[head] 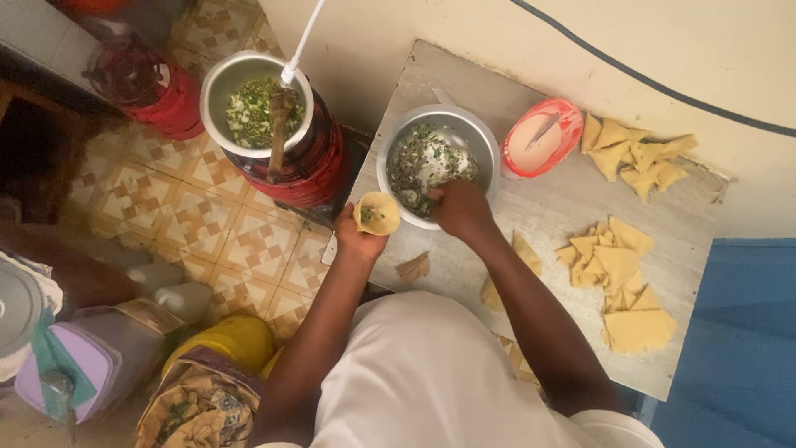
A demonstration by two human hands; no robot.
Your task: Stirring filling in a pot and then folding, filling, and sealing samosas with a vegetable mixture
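Over the worktop's (464,274) near-left corner, the left hand (355,239) grips an open pastry cone (376,213) with a little green filling inside. Just beside it, the right hand (461,207) dips into the metal bowl of filling (427,163); its fingers are hidden, so I cannot tell its grip. Filling looks to be the step in hand; next calls for carrying a pinch across into the cone. Folded pastries (634,153) and flat pastry sheets (618,274) lie well apart, to the right.
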